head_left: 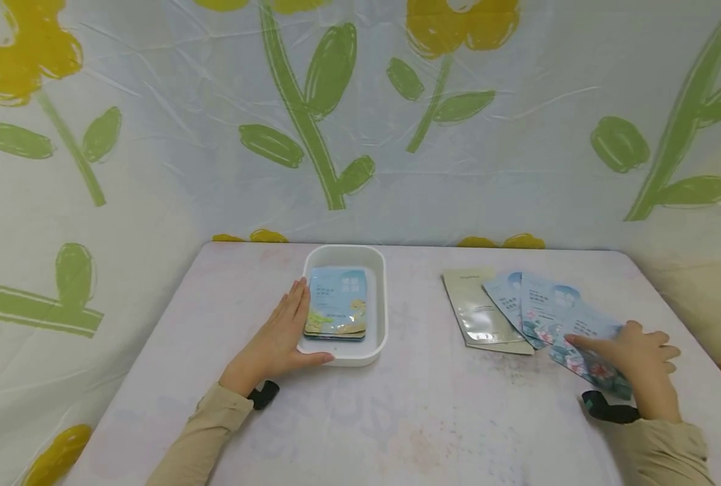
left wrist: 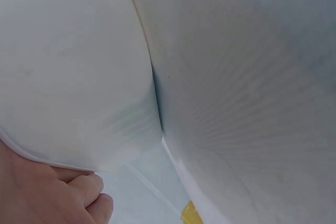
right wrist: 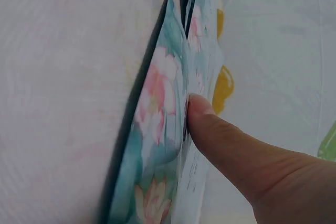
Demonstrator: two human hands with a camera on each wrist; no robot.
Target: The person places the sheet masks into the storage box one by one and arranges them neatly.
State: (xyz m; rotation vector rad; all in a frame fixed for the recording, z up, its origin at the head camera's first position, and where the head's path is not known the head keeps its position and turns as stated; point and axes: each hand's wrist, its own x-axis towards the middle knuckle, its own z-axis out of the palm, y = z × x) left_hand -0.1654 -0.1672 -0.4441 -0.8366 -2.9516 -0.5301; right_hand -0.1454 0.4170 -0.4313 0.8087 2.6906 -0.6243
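My left hand (head_left: 277,337) rests straight-fingered along the white tray (head_left: 347,256) holding stacked sachets (head_left: 336,300); I'd brace it lightly. Rightward lie gold packets (head_left: 482,317), then fanned blue sachets (head_left: 543,304). My right hand (head_left: 645,361) is spread, thumb touching the rightmost sachet (head_left: 600,368); gentle pressure should avoid creases. That sachet's underside is hidden; the stack's count I cannot tell.

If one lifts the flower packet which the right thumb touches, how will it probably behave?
The flower packet looks thin and flat, so it is probably light and might bend a little. It seems to overlap another packet, so pushing it that way could shift both. Having broad flat faces, it is unlikely to roll.
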